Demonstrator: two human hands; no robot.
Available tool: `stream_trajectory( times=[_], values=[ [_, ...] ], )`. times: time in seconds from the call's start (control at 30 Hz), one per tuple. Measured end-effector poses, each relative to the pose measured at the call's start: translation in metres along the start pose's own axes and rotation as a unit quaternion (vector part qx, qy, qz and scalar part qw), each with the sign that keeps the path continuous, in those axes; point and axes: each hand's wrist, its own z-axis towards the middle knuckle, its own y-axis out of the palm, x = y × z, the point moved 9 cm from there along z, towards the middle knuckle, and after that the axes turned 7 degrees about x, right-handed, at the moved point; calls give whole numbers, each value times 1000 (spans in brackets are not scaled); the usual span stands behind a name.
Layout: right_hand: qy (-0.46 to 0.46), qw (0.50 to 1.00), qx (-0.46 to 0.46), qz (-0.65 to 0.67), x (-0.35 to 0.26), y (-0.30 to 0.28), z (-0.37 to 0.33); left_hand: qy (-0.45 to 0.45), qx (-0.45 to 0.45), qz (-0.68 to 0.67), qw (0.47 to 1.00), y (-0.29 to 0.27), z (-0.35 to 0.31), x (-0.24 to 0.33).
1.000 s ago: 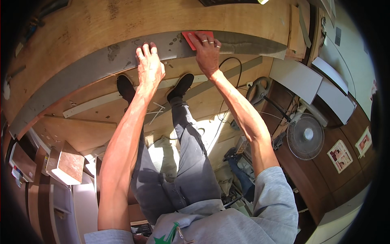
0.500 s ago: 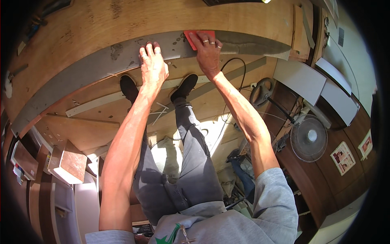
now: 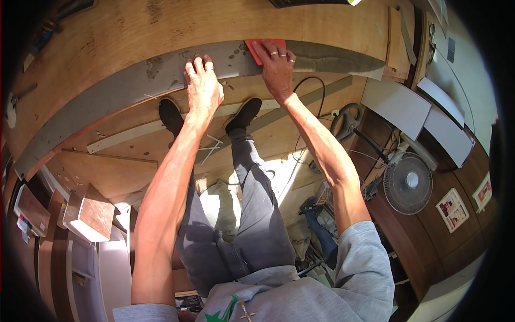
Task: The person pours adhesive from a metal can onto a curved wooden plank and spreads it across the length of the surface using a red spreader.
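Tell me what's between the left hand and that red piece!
Just some of the grey strip with dark spots lies between the left hand and the red piece; the head view shows it.

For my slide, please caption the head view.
Right hand holding flat red piece on long grey strip, left hand resting there.

Right hand [image 3: 278, 70] (ringed) on red sheet [image 3: 279, 42]

Both arms [image 3: 332, 155] reached toward the frame's top — the left hand [image 3: 204, 86], back uppermost, sat left of upper centre with fingers [image 3: 199, 65] slightly parted; the right hand [image 3: 277, 68], slightly higher, had spread, bent fingers.
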Motion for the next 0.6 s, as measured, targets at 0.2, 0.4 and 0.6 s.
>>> stream_trajectory(
  times=[0.2, 0.4, 0.6],
  values=[
    [8, 1000, -26, 13, 2, 2, -7, -18, -9, -31, 999, 4, 0, -1],
    [-14, 998, -61, 22, 5, -7, -11, -12, -21, -19, 1000, 3, 1, -2],
    [2, 999, -16, 33, -2, 1, -5, -24, -17, 15, 999, 6, -4, -12]
  ],
)
